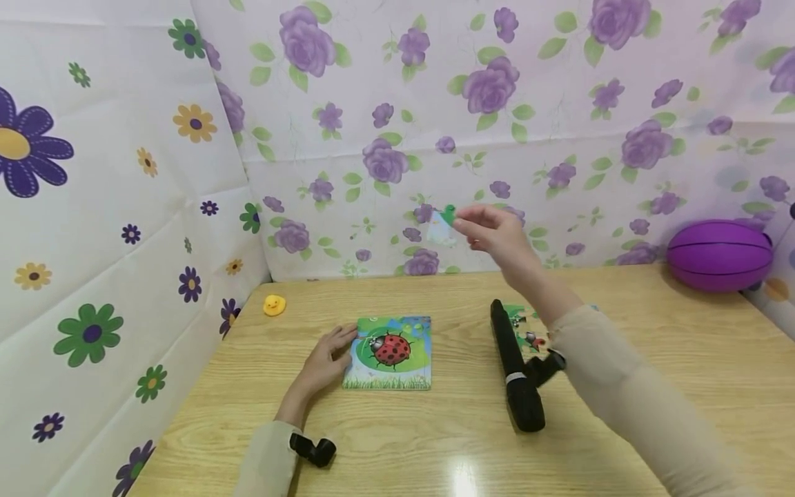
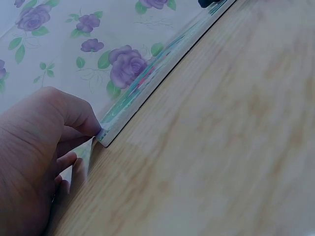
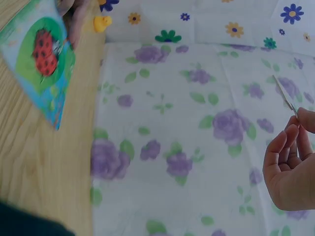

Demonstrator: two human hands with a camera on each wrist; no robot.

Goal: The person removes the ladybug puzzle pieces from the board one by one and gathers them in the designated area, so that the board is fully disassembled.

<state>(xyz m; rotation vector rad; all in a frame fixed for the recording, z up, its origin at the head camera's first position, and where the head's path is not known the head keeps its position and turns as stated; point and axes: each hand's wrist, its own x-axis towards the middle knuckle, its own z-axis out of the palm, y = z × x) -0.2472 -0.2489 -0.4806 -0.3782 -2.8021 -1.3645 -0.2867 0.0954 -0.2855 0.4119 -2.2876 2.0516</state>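
Note:
In the head view my right hand [image 1: 497, 238] is raised above the table and pinches a puzzle piece [image 1: 441, 229], pale blue and white with a green corner. The right wrist view shows that thin piece [image 3: 285, 97] nearly edge-on between the thumb and fingers of my right hand [image 3: 293, 164]. A square ladybug puzzle [image 1: 388, 353] lies flat on the table. My left hand [image 1: 326, 359] rests at its left edge, fingertips and thumb touching it. Close up, my left hand [image 2: 47, 142] touches a corner of the puzzle [image 2: 123, 110].
A black microphone-like cylinder [image 1: 512, 366] lies on the wooden table [image 1: 428, 435], right of the ladybug puzzle. Beyond it are other puzzle pieces [image 1: 528, 331], partly hidden by my right arm. A yellow rubber duck [image 1: 274, 305] stands back left, a purple ball [image 1: 720, 255] back right.

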